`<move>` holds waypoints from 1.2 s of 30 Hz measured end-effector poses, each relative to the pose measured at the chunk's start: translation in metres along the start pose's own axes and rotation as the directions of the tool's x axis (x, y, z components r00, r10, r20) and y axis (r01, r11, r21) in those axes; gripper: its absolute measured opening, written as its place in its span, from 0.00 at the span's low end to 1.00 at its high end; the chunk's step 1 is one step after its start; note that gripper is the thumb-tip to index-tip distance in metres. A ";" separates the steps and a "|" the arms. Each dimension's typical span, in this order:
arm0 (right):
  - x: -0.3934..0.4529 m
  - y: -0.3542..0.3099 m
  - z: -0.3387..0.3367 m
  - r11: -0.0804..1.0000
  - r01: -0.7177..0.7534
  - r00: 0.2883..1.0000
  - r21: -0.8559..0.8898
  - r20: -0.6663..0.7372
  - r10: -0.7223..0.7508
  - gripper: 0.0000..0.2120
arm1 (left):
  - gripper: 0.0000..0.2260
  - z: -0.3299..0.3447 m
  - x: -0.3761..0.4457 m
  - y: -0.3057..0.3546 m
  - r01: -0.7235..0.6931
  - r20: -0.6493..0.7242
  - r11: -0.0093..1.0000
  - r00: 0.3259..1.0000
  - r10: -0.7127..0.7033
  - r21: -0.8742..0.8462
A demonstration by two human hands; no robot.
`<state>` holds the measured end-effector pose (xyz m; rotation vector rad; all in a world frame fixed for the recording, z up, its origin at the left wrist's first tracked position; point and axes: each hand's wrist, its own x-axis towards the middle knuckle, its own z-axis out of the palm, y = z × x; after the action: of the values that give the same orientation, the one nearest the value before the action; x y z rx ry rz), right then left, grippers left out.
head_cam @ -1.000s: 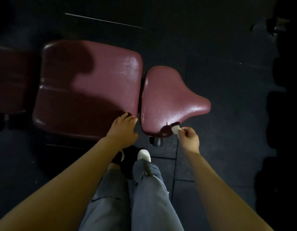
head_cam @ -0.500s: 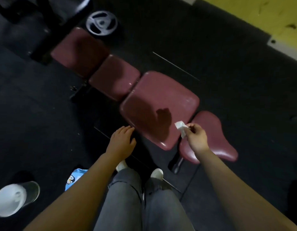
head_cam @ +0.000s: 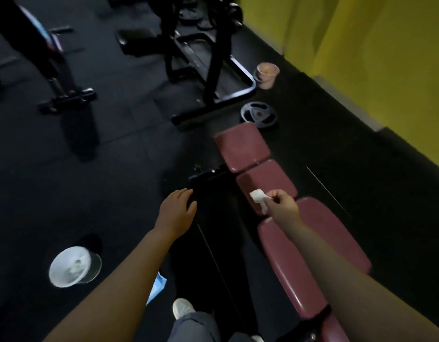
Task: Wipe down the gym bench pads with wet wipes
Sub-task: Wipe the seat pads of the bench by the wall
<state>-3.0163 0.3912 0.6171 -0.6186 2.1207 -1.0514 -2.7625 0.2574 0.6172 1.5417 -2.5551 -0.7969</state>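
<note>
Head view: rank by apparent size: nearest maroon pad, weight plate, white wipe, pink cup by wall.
1. nearest maroon pad
2. weight plate
3. pink cup and white wipe, too similar to rank; the wipe is nearer the camera and partly hidden in the right hand.

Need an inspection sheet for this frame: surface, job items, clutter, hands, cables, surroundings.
Surface: dark rubber gym floor, seams visible.
Job's things: maroon bench pads in a row, far pad, middle pad, long near pad; white wet wipe held above the middle pad.
Clutter: white bin on the floor at left; blue packet beside the left forearm; weight plate past the far pad; pinkish cup near the wall.
Hands: left hand relaxed, holding nothing; right hand pinches the wipe.
Cables: nothing seen.
Surroundings: black equipment frames; yellow wall.
</note>
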 end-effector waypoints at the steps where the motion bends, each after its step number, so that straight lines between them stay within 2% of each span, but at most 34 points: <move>1: 0.005 -0.018 0.017 1.000 0.029 0.999 0.001 0.036 -0.029 0.07 | 0.22 -0.016 0.003 -0.014 0.022 -0.024 1.000 0.999 -0.023 -0.009; 7: 0.027 -0.106 0.128 0.973 0.211 0.962 -0.094 0.193 -0.191 0.10 | 0.23 -0.090 0.001 -0.112 0.179 -0.115 0.981 0.976 -0.186 -0.071; 15: 0.045 -0.201 0.264 0.929 0.324 0.857 -0.179 0.472 -0.208 0.05 | 0.23 -0.147 -0.006 -0.223 0.412 -0.204 0.884 0.867 -0.455 -0.223; 20: 0.079 -0.259 0.341 0.893 0.402 0.768 -0.203 0.606 -0.208 0.04 | 0.23 -0.172 0.017 -0.270 0.485 -0.256 0.820 0.787 -0.561 -0.304; 23: 0.105 -0.298 0.395 0.859 0.469 0.699 -0.205 0.681 -0.219 0.04 | 0.22 -0.186 0.038 -0.300 0.530 -0.304 0.764 0.708 -0.637 -0.367; 27: 0.127 -0.343 0.464 0.794 0.565 0.584 -0.222 0.788 -0.195 0.05 | 0.22 -0.201 0.055 -0.330 0.594 -0.304 0.639 0.571 -0.763 -0.488; 33: 0.117 -0.373 0.574 0.632 0.740 0.358 -0.232 0.931 -0.078 0.05 | 0.22 -0.199 0.037 -0.371 0.653 -0.250 0.431 0.356 -0.900 -0.622; 36: 0.090 -0.369 0.633 0.554 0.807 0.253 -0.203 0.967 -0.014 0.05 | 0.22 -0.189 0.010 -0.397 0.673 -0.218 0.312 0.224 -0.950 -0.671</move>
<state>-2.5612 -0.1896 0.6075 -1.8341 1.1460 0.1140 -2.3880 0.0266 0.5989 2.4404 -0.7724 -0.6546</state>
